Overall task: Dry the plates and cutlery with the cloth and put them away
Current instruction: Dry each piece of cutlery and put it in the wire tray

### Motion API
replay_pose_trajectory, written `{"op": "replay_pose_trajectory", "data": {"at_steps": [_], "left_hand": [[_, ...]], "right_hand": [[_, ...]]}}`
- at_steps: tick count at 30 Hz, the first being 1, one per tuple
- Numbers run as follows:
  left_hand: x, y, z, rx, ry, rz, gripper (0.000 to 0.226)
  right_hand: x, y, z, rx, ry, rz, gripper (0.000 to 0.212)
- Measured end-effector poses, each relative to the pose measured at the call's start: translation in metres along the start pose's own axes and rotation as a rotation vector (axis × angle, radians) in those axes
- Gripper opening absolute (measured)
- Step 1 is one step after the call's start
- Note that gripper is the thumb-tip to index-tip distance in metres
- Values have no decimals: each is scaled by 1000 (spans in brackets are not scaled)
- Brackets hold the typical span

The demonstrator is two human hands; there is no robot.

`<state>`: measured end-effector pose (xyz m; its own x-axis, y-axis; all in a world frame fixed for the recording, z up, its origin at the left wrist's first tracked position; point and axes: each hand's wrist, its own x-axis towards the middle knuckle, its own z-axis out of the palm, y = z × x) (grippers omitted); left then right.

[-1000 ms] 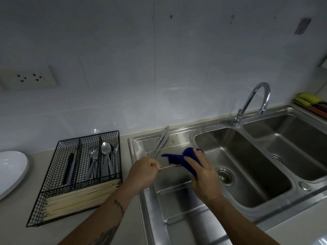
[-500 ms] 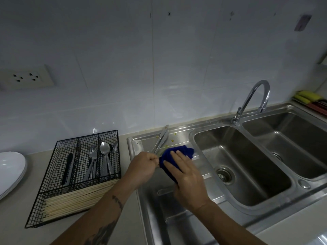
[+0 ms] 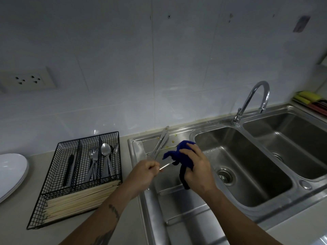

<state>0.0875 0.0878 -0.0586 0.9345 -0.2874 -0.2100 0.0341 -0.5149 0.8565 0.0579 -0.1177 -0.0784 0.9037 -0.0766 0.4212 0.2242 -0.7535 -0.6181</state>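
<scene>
Cutlery is mid-drying at centre frame: the left hand (image 3: 144, 173) clenches one end of a thin metal piece (image 3: 165, 166) — which kind I cannot tell — steadying it over the draining board (image 3: 178, 206) while the right hand (image 3: 197, 169) grips the blue cloth (image 3: 179, 155) around the other end. Two knives (image 3: 161, 141) wait above. The wire tray (image 3: 58, 175) at lower left lies unobstructed; white plates (image 3: 10, 171) sit on the worktop (image 3: 17, 234) at the left edge.
</scene>
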Motion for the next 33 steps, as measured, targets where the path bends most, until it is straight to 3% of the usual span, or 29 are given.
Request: {"op": "replay_pose_trajectory", "data": {"at_steps": [4,6,15,19,22,28,33], "left_hand": [[-1,2,7,-98,-222,-124,23],[-1,6,13,-170,-252,-182,30],[-1,11,31,-91,-78,-89,26],[-2,7,29,-273,-93,-170,16],[1,2,27,-397,-2,-239,17],[6,17,26,-404,119,-179,23],[16,26,17,-176,216,-114,20]], "right_hand": [[-4,-5,4,8,-26,-35,68],[-6,-4,6,24,-42,-30,67],[5,-23,-7,324,169,195,68],[20,-16,-19,253,219,254,63],[25,-14,-23,243,203,292,61],[19,-19,-17,212,82,345,59],[14,-20,-13,205,16,330,60]]}}
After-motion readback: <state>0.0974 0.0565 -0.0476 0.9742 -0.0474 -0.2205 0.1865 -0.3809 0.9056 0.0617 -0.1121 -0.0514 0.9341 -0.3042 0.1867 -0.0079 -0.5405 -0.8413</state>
